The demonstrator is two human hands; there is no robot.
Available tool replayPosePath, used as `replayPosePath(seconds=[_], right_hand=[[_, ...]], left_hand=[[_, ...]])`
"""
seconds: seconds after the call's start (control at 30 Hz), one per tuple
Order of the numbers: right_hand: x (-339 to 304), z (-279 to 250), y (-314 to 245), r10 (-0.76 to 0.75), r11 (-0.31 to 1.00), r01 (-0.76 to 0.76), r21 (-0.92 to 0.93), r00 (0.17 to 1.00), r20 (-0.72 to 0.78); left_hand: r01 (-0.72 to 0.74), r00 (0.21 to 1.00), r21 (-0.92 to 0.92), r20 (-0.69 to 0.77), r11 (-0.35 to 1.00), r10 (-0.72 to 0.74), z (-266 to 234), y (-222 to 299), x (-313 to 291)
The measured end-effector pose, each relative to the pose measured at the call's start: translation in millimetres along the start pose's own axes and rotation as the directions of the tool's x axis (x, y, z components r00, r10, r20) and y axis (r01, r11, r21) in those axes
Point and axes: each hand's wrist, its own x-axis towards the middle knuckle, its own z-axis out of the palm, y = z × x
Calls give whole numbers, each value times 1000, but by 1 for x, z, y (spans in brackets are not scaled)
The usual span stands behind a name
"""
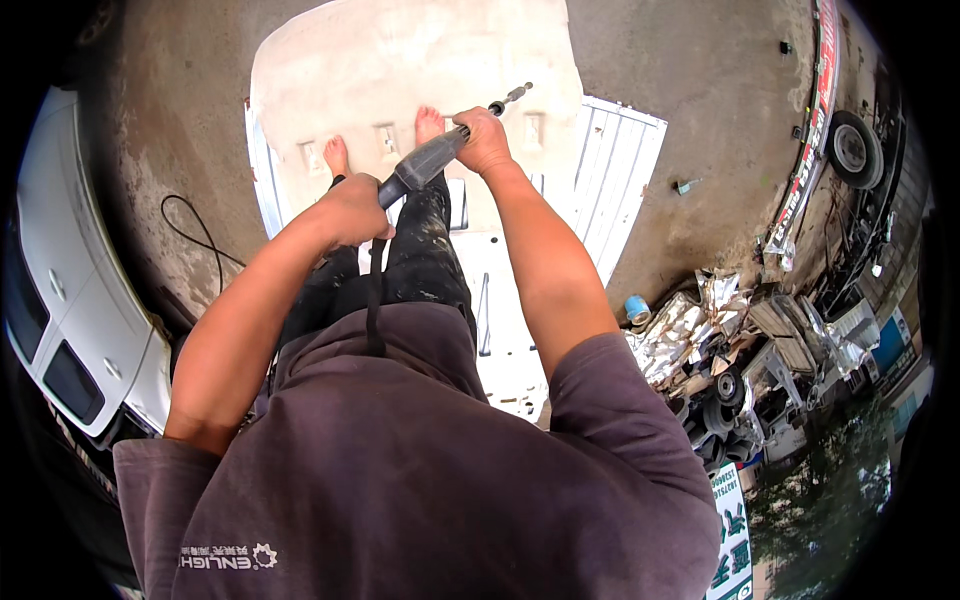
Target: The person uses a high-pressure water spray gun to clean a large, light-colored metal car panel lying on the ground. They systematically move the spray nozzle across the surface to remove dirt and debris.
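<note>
Across the middle of the view lies a long grey power tool, with a slim metal bit at its far end; its exact kind I cannot make out. My left hand wraps around its rear handle. Farther forward, my right hand is closed around the front of the body, just behind the collar. A black strap or cord hangs below my left hand. The bit points to the far right, over a large cream panel, on which my bare feet stand. Whether the tip touches the panel is unclear.
White ribbed metal shows beside the cream panel. A white car stands at left, near a black cable on the ground. Scrap metal, a blue can and a wheel lie to the right.
</note>
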Motion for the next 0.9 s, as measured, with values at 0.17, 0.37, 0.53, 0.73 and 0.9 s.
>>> replayPosePath(seconds=[0.17,0.37,0.53,0.73,0.9], right_hand=[[10,-2,27,-10,1000,11,-20,1000,9],[6,6,47,25,999,-26,-29,999,-33],[7,8,57,-18,1000,17,-19,998,-64],[11,5,63,-9,999,6,-34,995,-97],[5,12,71,-10,1000,8,-27,997,-80]], left_hand=[[-4,1000,42,-8,999,4,4,11,18],[-63,997,87,-28,994,65,3,11,42],[-68,996,148,-51,987,76,6,17,44],[-54,997,174,-37,983,61,0,31,42],[-37,998,188,-42,981,46,4,32,42]])
